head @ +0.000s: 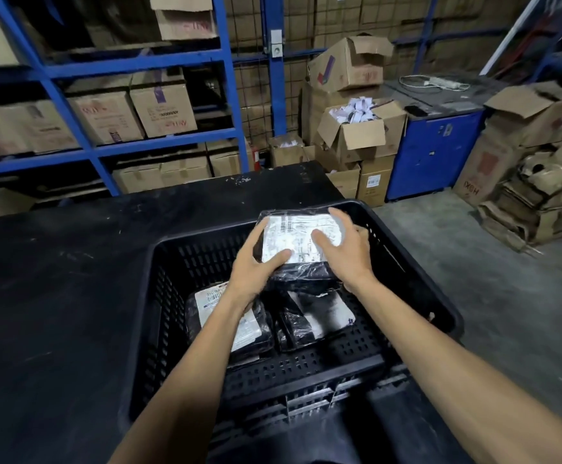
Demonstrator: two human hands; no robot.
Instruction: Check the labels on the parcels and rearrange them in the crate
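A black plastic crate (145,296) with slotted walls stands on a dark table. Over its far half I hold a black-wrapped parcel (299,239) with a white shipping label facing up. My left hand (256,266) grips its left edge, thumb on the label. On the parcel's right side, my right hand (346,249) lies with its fingers spread over the label. Two more black parcels rest on the crate floor: one at the left (253,326) with a white label partly under my left forearm, one at the right (320,316) showing a white label.
The dark table (55,279) extends left and behind the crate. Blue shelving (105,149) with cardboard boxes stands behind. Open cartons (360,128), a blue cabinet (433,152) and flattened cardboard (534,202) sit on the grey floor at the right.
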